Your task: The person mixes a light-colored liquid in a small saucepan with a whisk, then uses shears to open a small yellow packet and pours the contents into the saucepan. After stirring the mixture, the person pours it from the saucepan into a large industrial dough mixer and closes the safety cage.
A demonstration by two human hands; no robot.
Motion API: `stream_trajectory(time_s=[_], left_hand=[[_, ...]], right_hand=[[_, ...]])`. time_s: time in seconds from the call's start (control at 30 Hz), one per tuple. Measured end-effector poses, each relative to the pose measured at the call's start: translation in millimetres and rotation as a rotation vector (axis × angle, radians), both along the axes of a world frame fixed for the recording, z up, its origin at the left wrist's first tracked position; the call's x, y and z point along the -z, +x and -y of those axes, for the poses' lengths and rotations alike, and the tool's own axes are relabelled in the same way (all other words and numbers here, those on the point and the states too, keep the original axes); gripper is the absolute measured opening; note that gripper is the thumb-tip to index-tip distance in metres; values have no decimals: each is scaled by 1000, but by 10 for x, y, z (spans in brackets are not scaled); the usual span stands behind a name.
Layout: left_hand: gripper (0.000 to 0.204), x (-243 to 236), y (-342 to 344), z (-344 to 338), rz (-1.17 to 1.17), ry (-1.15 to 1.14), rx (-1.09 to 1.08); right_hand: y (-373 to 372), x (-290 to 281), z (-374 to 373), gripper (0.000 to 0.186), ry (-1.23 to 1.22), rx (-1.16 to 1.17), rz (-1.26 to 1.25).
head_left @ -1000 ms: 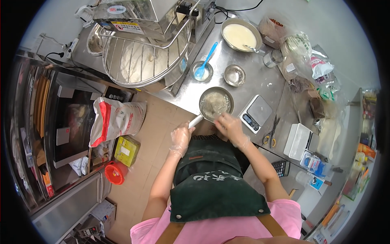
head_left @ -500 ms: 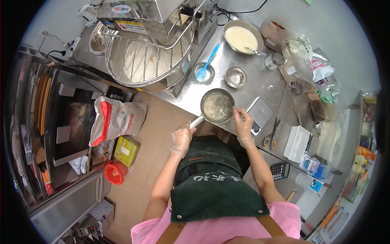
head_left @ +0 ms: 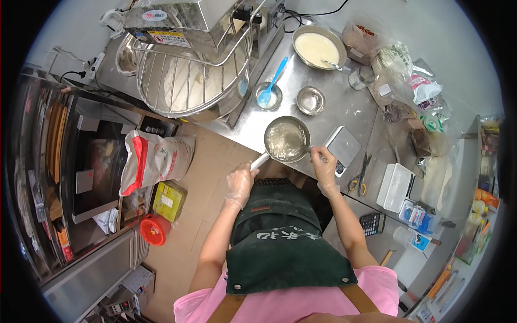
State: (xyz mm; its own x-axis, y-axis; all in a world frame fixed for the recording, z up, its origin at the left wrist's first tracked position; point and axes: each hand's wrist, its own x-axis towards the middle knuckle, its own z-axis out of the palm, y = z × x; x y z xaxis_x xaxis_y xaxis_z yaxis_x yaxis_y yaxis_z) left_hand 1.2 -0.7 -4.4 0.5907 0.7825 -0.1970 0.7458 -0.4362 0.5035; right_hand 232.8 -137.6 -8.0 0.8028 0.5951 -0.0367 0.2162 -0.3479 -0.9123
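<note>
At the front edge of the metal worktop is a small saucepan [head_left: 287, 118] with pale, cloudy liquid [head_left: 284, 141] in it. My left hand [head_left: 240, 182], in a clear plastic glove, is closed round the pan's white handle [head_left: 260, 161]. Also gloved, my right hand [head_left: 324, 168] pinches a thin stirring tool [head_left: 307, 149] at the pan's right rim. The tool's lower end is in the liquid, and its shape is blurred there. Beyond the pan lie a small metal bowl [head_left: 311, 102] and a bowl holding a blue spatula [head_left: 273, 82].
A digital scale [head_left: 344, 145] and scissors [head_left: 360, 175] lie to the right. A large bowl [head_left: 295, 36] of cream-coloured mixture stands at the back. On the left is a mixer with a wire guard [head_left: 189, 81]; a white and red sack [head_left: 161, 156] stands below it.
The liquid's surface looks different and the stirring tool has shifted slightly in the pan. My right hand has turned a little; my left hand keeps its hold on the handle.
</note>
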Motion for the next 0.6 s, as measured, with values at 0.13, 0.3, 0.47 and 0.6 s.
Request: stream_trajectory(time_s=[0.13, 0.3, 0.47, 0.6], left_hand=[[31, 43, -13, 9, -28, -6, -9], [30, 137, 48, -149, -53, 40, 13], [34, 228, 187, -498, 72, 137, 168], [37, 325, 140, -647, 69, 253, 174]], right_hand=[[51, -1, -40, 19, -8, -21, -283], [458, 119, -300, 22, 1, 138, -559], [752, 267, -389, 29, -40, 156, -546], [649, 284, -336, 50, 38, 143, -572]])
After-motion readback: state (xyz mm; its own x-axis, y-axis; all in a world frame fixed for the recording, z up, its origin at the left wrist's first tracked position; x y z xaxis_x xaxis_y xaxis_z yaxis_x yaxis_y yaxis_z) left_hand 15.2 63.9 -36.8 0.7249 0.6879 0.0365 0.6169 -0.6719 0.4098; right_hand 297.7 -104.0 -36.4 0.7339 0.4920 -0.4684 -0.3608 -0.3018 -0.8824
